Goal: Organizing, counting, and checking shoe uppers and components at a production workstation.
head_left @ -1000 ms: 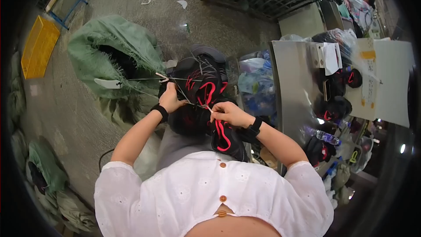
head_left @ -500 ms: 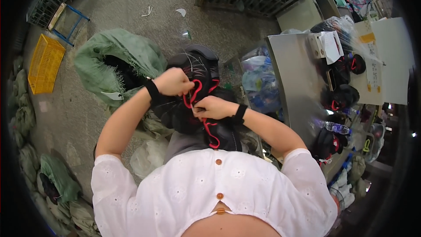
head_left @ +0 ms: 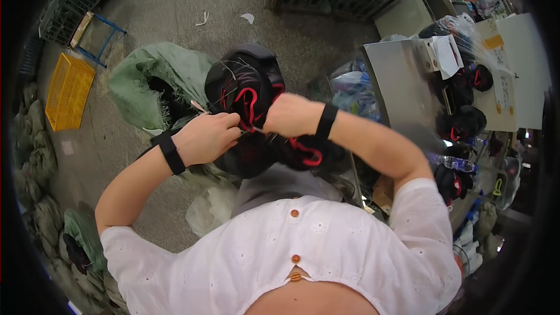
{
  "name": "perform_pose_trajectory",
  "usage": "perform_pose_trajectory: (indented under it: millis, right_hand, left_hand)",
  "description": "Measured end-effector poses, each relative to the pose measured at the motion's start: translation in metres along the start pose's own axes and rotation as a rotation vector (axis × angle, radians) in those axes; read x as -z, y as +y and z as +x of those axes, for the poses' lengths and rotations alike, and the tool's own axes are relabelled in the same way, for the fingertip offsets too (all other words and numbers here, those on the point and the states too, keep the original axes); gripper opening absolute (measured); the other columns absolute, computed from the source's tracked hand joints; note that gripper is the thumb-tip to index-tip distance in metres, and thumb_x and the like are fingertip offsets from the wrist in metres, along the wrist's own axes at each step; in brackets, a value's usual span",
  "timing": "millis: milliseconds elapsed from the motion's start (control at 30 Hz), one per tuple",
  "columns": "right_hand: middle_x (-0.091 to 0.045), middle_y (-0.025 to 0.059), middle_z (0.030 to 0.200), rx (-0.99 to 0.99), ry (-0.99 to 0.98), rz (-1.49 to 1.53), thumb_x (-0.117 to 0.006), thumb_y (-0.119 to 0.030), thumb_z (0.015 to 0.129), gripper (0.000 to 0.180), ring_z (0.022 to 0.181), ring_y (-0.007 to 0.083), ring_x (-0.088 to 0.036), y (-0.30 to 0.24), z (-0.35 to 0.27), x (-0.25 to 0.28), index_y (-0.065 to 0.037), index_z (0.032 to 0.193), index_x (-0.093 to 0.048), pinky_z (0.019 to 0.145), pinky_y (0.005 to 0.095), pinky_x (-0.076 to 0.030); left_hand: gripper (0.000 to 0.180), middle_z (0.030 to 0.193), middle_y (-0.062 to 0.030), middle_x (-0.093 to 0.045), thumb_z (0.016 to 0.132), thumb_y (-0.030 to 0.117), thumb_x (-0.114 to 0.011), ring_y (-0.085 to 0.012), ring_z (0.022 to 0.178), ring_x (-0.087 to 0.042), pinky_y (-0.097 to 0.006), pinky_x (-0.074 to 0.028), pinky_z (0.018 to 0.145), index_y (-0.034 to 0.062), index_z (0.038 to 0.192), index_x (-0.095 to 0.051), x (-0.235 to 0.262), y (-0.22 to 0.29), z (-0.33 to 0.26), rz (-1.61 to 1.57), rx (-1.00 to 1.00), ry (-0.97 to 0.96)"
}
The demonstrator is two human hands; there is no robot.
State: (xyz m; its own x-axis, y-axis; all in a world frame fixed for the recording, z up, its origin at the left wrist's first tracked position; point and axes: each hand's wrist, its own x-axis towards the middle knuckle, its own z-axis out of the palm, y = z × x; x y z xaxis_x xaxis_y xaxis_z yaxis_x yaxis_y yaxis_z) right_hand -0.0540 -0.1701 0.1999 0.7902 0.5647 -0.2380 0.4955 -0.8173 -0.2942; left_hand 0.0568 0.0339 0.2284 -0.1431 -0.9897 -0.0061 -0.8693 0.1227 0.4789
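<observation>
Left grip (head_left: 207, 138) and right grip (head_left: 291, 115), both closed, at one bundle of black shoes (head_left: 248, 77) with red trim.
Both grips curl around a pale string (head_left: 252, 130), one short stretch of it showing between them; the shoes lie directly at the fingers, part rising just beyond and part below, over the lap (head_left: 279, 179), and I cannot tell how many shoes there are. One large green sack (head_left: 135, 76) sits just beside them on the left; farther left are one yellow crate (head_left: 69, 93) and one blue-legged stool (head_left: 93, 53). Two pale scraps (head_left: 248, 18) lie on the floor (head_left: 175, 0), and one desk (head_left: 396, 84) stands right.
</observation>
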Motion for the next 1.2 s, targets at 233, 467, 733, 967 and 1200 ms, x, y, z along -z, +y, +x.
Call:
perform_pose_trajectory:
  millis: [233, 467, 733, 967, 1200]
  right_hand:
    - [-0.062, 0.0017, 0.060, 0.177, -0.004, -0.371, -0.059, -0.020, 0.064, 0.009, 0.058, 0.0193, -0.062, -0.023, 0.011, 0.026, -0.016, 0.059, -0.065, 0.047, 0.0323, -0.045]
    - [-0.064, 0.0102, 0.072, -0.167, -0.077, 0.010, -0.056, -0.016, 0.073, 0.013, 0.071, 0.0262, -0.063, -0.016, 0.009, -0.010, -0.008, 0.079, -0.063, 0.060, 0.0366, -0.048]
    - [-0.061, 0.0033, 0.086, -0.185, -0.132, 1.849, -0.047, -0.028, 0.081, 0.029, 0.056, 0.0020, -0.036, -0.023, 0.012, -0.038, -0.004, 0.088, -0.062, 0.040, 0.0150, -0.026]
    - [-0.059, 0.0009, 0.085, -0.485, -0.313, 1.831, -0.041, -0.035, 0.083, 0.030, 0.062, 0.0038, -0.039, -0.031, 0.033, -0.023, -0.010, 0.077, -0.057, 0.043, 0.0178, -0.029]
    - [-0.057, 0.0005, 0.084, -0.509, -0.477, 1.819, -0.044, -0.027, 0.092, 0.027, 0.063, 0.0057, -0.040, -0.031, 0.053, -0.023, -0.005, 0.092, -0.058, 0.044, 0.0190, -0.030]
  left_hand:
    - [0.009, 0.117, -0.0083, -0.050, 0.074, 0.008, -0.058, -0.0228, 0.057, -0.056, -0.031, -0.046, 0.050, 0.0038, 0.073, -0.051, 0.016, 0.010, 0.010, 0.107, 0.048, 0.099]
    - [0.010, 0.112, -0.0076, -0.054, 0.080, 0.007, -0.053, -0.0284, 0.064, -0.060, -0.038, -0.048, 0.059, 0.0005, 0.088, -0.053, -0.006, -0.015, 0.004, 0.041, 0.270, 0.105]
    - [0.007, 0.097, -0.0116, -0.036, 0.079, -0.004, -0.051, -0.0208, 0.078, -0.043, -0.028, -0.040, 0.071, 0.0016, 0.080, -0.047, -0.011, 0.012, -0.021, -0.534, 0.447, 0.271]
    - [0.005, 0.090, -0.0073, -0.038, 0.082, -0.003, -0.047, -0.0160, 0.078, -0.042, -0.025, -0.039, 0.070, 0.0002, 0.079, -0.045, -0.049, 0.034, -0.057, -0.636, 0.599, 0.500]
    - [0.005, 0.087, -0.0084, -0.040, 0.080, -0.003, -0.050, -0.0193, 0.076, -0.044, -0.026, -0.038, 0.070, -0.0017, 0.079, -0.046, -0.061, 0.034, -0.060, -0.742, 0.682, 0.687]
